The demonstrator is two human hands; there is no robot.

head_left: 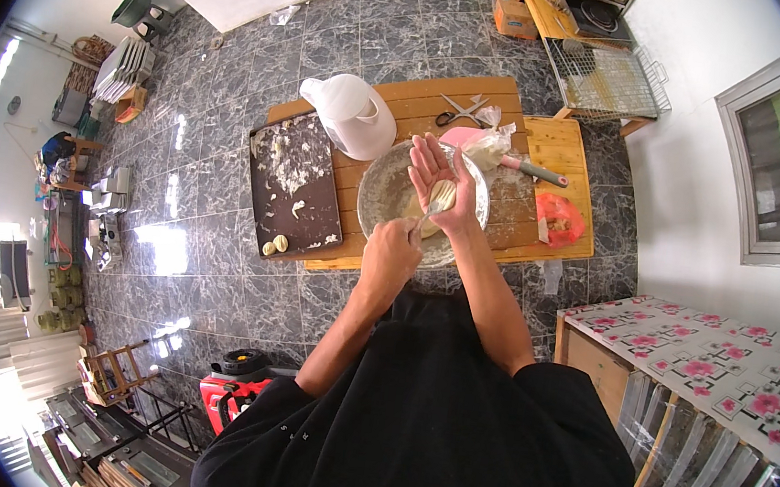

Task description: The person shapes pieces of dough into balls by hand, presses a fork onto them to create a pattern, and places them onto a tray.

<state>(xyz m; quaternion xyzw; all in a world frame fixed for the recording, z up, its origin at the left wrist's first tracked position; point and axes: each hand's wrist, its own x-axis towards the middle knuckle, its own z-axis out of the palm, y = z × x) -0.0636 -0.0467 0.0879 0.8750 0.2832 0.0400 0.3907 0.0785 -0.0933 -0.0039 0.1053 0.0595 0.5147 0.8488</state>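
My right hand (434,167) is turned palm up with its fingers stretched out, and a small pale ridged piece of dough (444,195) rests on its palm. A fork (431,210) is gripped in my left hand (393,252), its tines against the dough. Both hands are over a wide metal bowl (373,189) dusted with pale flour or dough; its inside is partly hidden by them. To the left lies a dark baking tray (296,209) with white scraps, and two ridged dough pieces (275,246) sit in its near corner.
A white plastic jug (351,116) stands between tray and bowl on the wooden table (446,89). Scissors (463,110), a clear plastic bag (490,146), a grey-and-pink handled utensil (535,172) and a red plastic bag (559,220) lie around the bowl. A flower-patterned counter (704,361) is at right.
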